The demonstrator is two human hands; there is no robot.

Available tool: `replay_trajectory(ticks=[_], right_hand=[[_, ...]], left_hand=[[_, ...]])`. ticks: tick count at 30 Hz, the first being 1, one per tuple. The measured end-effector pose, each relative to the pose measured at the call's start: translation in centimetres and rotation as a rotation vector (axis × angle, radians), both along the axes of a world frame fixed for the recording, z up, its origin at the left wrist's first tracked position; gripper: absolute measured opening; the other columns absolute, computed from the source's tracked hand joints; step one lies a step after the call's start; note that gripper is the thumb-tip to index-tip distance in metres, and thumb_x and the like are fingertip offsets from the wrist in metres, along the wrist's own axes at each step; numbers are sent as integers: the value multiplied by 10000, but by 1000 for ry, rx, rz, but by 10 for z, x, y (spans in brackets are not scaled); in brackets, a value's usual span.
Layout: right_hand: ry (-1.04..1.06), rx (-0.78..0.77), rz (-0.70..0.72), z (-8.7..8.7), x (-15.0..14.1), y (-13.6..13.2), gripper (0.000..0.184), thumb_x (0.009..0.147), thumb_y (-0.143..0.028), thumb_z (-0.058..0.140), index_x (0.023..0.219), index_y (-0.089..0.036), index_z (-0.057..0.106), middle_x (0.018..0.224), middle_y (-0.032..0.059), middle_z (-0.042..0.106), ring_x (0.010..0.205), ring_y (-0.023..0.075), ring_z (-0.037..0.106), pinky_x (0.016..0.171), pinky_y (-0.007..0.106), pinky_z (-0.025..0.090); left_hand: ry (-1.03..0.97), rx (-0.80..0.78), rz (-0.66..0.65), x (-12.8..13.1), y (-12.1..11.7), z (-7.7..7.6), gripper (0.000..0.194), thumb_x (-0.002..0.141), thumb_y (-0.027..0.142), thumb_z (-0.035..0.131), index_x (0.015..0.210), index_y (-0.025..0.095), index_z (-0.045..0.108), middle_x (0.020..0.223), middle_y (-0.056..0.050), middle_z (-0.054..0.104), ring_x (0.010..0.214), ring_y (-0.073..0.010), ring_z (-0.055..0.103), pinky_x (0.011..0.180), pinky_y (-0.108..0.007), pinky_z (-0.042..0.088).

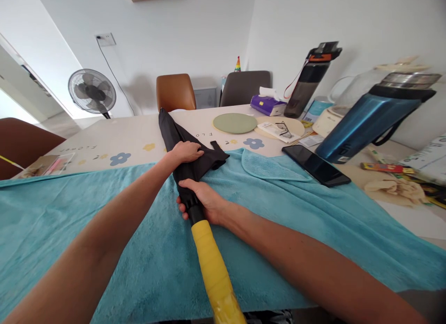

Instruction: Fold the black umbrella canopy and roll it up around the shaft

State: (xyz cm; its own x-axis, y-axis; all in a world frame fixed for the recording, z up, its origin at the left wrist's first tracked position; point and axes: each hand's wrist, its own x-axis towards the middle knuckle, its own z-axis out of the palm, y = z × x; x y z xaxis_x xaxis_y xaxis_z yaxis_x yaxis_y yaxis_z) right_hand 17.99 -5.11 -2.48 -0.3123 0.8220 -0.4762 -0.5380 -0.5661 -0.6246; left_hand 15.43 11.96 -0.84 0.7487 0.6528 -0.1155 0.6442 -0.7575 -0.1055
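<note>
A folded black umbrella (pixel 170 134) lies lengthwise, its tip pointing away from me and its loose fabric bulging to the right. Its handle (pixel 213 263), wrapped in yellow, runs toward me over the turquoise towel (pixel 149 249). My left hand (pixel 187 152) is closed over the middle of the canopy, fingers curled on the black fabric. Nearer to me, my right hand (pixel 205 201) wraps around the umbrella just above the yellow handle, its thumb on top and fingertips showing on the left side. A short black strap (pixel 215 145) sticks out from the fabric at the right.
Right of the umbrella, a phone (pixel 315 165) rests partly on the towel. Behind it stand a blue bottle (pixel 369 119), a dark bottle (pixel 310 82) and a tissue box (pixel 267 104). A green round mat (pixel 235 123) and glasses (pixel 283 129) lie farther back. Chairs and a fan (pixel 92 91) are beyond.
</note>
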Motion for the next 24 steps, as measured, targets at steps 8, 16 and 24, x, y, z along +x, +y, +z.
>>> replay_trajectory(ticks=[8,16,24], right_hand=[[-5,7,-3,0,0,-1,189,833,-304,462,729,-147,474,597,11,530,443,107,499,362,238,447],[4,25,-1,-2,0,0,192,837,-317,462,747,-149,482,600,14,536,446,113,509,367,245,454],[6,6,2,-2,0,0,217,837,-325,449,726,-141,483,590,20,540,434,109,502,359,236,446]], left_hand=[[-7,-10,9,0,1,-2,476,864,466,292,1147,222,588,1202,-79,600,1081,-254,548,887,-365,398],[35,-2,12,2,4,-4,505,862,462,293,1150,165,583,1220,-125,580,1108,-277,524,901,-392,387],[43,-18,11,4,9,-2,546,856,539,302,1308,279,464,1278,-93,544,1143,-308,490,910,-441,369]])
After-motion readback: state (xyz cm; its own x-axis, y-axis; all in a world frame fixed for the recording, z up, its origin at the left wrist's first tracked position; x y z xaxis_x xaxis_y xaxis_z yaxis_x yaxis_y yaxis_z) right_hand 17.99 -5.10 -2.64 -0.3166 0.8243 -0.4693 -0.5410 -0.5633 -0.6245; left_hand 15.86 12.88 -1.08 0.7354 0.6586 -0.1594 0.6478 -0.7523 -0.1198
